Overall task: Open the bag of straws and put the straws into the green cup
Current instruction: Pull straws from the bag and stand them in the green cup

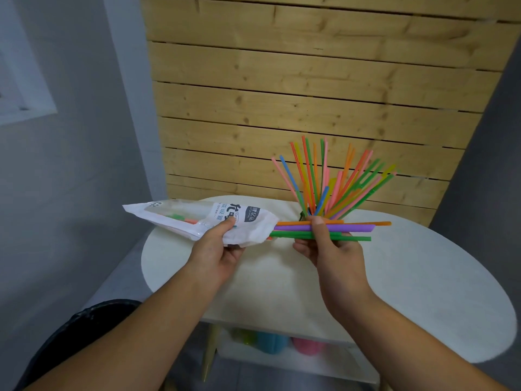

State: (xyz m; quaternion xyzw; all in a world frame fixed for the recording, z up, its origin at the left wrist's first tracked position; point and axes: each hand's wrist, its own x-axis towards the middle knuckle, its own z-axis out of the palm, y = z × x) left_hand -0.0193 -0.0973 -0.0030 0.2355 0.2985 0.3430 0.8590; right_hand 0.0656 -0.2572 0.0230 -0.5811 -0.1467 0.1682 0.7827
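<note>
Straws look light, stiff-ish, slick plastic; likely to slip or fan out, so best gripped mid-length as a bunch. Bag (214,221) is thin, crinkly film, center-left of frame. L hand (217,249) pinches the bag near its open end, thumb on top. R hand (324,244) curls round a few horizontal straws (332,228) at frame center, their ends partly in the bag mouth. Many straws (332,179) stand fanned in the cup, hidden behind R hand, above center-right. White table (408,277) below.

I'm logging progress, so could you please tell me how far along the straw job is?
Done: the bag is open, many straws stand in the cup. In hand: the left hand holds the bag; the right hand grips a bundle at its mouth. Left: a few more inside the bag.
</note>
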